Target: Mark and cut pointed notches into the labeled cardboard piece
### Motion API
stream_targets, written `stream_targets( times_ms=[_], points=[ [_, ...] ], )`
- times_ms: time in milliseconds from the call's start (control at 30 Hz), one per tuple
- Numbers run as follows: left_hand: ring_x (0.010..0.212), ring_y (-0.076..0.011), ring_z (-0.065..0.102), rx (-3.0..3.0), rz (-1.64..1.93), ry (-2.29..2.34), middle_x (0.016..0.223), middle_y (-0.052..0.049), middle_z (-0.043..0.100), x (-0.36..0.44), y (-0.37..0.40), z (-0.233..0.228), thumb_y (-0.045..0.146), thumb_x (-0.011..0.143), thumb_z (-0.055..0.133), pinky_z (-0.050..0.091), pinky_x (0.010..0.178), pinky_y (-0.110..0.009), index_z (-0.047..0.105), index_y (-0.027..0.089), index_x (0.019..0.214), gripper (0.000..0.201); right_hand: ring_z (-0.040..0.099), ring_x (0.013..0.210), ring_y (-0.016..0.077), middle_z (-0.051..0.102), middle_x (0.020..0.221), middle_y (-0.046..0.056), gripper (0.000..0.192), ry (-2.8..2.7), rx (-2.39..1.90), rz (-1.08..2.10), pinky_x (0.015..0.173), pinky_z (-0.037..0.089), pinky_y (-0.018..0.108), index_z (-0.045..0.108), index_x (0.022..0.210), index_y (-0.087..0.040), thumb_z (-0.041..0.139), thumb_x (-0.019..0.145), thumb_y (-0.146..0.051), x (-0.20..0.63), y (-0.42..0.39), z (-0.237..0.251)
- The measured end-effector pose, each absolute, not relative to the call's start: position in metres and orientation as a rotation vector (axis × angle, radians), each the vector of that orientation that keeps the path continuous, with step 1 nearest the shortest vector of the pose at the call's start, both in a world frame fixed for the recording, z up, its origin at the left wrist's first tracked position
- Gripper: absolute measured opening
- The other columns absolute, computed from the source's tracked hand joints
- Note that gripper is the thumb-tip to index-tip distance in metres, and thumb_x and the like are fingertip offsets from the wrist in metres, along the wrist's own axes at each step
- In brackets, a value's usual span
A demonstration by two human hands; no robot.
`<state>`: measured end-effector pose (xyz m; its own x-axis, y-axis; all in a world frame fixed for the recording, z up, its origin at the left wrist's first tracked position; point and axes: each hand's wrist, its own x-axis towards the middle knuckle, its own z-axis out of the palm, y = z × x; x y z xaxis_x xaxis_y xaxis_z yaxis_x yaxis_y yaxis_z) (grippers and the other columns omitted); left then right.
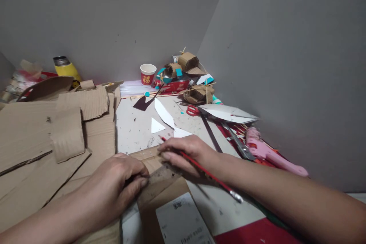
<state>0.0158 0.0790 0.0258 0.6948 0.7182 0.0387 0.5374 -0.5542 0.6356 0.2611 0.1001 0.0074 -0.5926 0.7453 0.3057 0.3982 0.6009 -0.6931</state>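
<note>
My right hand (191, 154) grips a red pencil (206, 172), its tip pointing away from me and its eraser end toward the lower right. The thumb side of that hand is close over a brown cardboard piece (153, 206) with clear tape and a white printed label (183, 219). My left hand (121, 179) is closed at the left edge of this cardboard, thumb and forefinger pinched together. White paper cutouts (164, 113) and a dark angular cutout (141, 103) lie on the white board (128, 122) beyond my hands.
Cardboard sheets (25, 129) are piled at left, a yellow bottle (66, 69) behind. At the back stand a paper cup (148, 75) and cardboard models (187, 63). Red-handled scissors (193, 111), a metal-bladed cutter (241, 146) and a pink glue gun (271, 156) lie at right, near the grey wall.
</note>
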Motion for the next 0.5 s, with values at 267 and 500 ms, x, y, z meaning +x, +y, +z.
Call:
stream_targets(
  times_ms=[267, 500],
  points=[
    [0.076, -0.0165, 0.066, 1.815, 0.909, 1.256, 0.084, 0.000, 0.072, 0.018, 0.083, 0.035, 0.038, 0.090, 0.060, 0.052, 0.069, -0.027, 0.068, 0.024, 0.104, 0.021, 0.057, 0.060, 0.0149, 0.067, 0.069, 0.001, 0.013, -1.940, -1.078, 0.509, 0.058, 0.045, 0.027, 0.070, 0.078, -0.021, 0.064, 0.089, -0.026, 0.280, 0.124, 0.030],
    [0.075, -0.0151, 0.067, 1.614, 1.072, 1.312, 0.090, -0.001, 0.074, 0.014, 0.086, 0.038, 0.043, 0.088, 0.063, 0.055, 0.069, -0.025, 0.067, 0.023, 0.109, 0.029, 0.042, 0.048, 0.0113, 0.058, 0.060, -0.001, 0.013, -1.458, -1.241, 0.434, 0.049, 0.036, 0.027, 0.069, 0.078, -0.021, 0.070, 0.084, -0.032, 0.285, 0.132, 0.041]
  ],
)
